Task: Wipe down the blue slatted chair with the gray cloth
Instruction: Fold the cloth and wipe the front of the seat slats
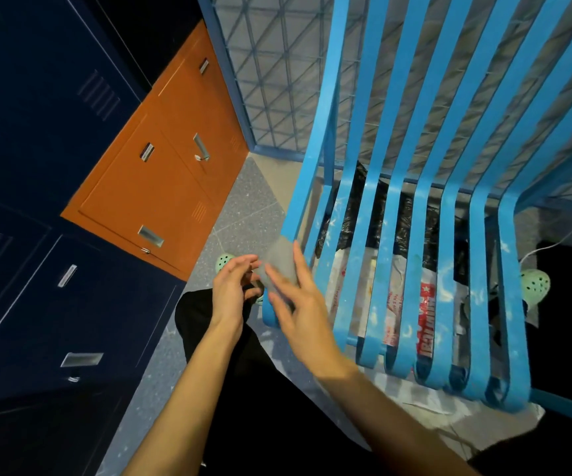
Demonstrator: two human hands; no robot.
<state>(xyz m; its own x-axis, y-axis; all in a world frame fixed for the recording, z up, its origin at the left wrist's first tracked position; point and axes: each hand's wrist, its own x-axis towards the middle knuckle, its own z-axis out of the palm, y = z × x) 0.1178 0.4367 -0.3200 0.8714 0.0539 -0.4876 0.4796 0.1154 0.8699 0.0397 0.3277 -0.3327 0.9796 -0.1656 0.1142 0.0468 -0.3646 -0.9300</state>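
Hands (231, 286) (303, 310) together on gray cloth (279, 261) (blurred) beside blue slatted chair (411, 255)

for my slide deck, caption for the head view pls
Both hands, left and right, hold a gray cloth beside the blue slatted chair.

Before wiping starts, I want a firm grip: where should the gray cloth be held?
Probably bunch the gray cloth at its lower part, nearest both hands, coming from the chair's front-left corner. It hangs limp and blurred between the left hand and right hand, so wadding it in the right palm leaves a pad facing the blue slatted chair.
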